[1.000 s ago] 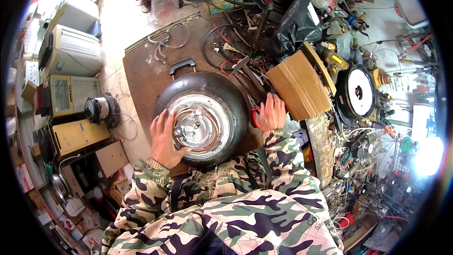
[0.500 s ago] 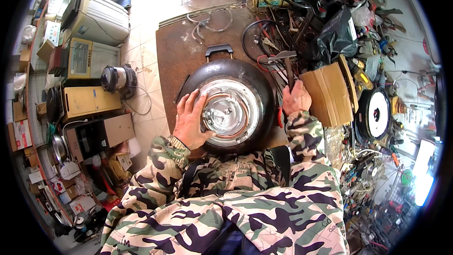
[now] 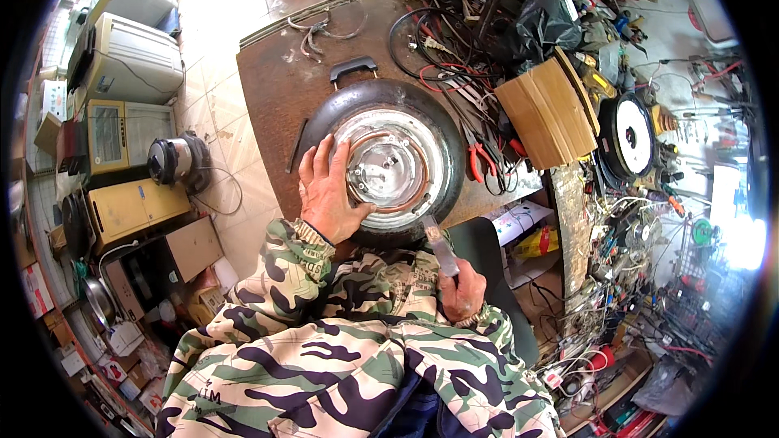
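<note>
A round black appliance (image 3: 434,122) with a handle (image 3: 350,66) at its far side lies on a brown worktop, showing a silvery round plate (image 3: 381,170) with a copper-coloured ring. My left hand (image 3: 329,195) rests on the plate's left edge, fingers spread. At its lower right, close to my body, my right hand (image 3: 461,292) is closed on a pale, blurred tool (image 3: 444,251) pointing up at the appliance's rim; I cannot tell its exact kind. Red-handled pliers (image 3: 479,162) and other tools lie just right of the appliance.
Cables (image 3: 410,40) and a cardboard piece (image 3: 542,113) crowd the worktop's right. Past them are a white-faced disc (image 3: 629,134) and a cluttered bench. On the left, appliances and boxes (image 3: 134,211) line a tiled floor (image 3: 235,146). A dark seat (image 3: 479,247) is near my right arm.
My right hand has moved from the tools right of the appliance down toward my body, now holding a pale tool upright. My left hand stays on the appliance's left edge.
</note>
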A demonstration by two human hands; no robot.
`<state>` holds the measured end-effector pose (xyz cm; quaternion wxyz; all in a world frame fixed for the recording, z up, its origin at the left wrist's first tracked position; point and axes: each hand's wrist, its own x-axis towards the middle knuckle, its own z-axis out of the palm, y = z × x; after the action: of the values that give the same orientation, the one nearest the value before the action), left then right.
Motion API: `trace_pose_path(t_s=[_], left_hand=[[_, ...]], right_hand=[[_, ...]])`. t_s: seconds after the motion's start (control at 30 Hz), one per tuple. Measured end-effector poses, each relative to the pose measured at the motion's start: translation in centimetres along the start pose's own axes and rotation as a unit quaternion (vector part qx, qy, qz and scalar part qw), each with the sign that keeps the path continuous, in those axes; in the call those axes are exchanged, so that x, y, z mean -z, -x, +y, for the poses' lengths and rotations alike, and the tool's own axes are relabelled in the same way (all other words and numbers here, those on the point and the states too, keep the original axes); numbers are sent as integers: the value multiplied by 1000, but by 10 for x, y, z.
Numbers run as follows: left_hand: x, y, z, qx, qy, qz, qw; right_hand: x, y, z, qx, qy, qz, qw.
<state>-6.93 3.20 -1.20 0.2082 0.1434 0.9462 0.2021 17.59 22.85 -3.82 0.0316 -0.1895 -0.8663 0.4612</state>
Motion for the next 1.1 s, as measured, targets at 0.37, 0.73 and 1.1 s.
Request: trace_pose_path(t_s=[0.37, 0.73, 1.1], left_hand=[[-4, -2, -2, -11, 5, 7, 1000], [-7, -3, -1, -5, 15, 5, 1000], [-9, -5, -1, -32, 13, 21, 999]], right_hand=[[-35, -35, -5, -8, 5, 50, 999], [-25, -32, 2, 35, -12, 39, 999], [-20, -45, 14, 7, 79, -24, 997]])
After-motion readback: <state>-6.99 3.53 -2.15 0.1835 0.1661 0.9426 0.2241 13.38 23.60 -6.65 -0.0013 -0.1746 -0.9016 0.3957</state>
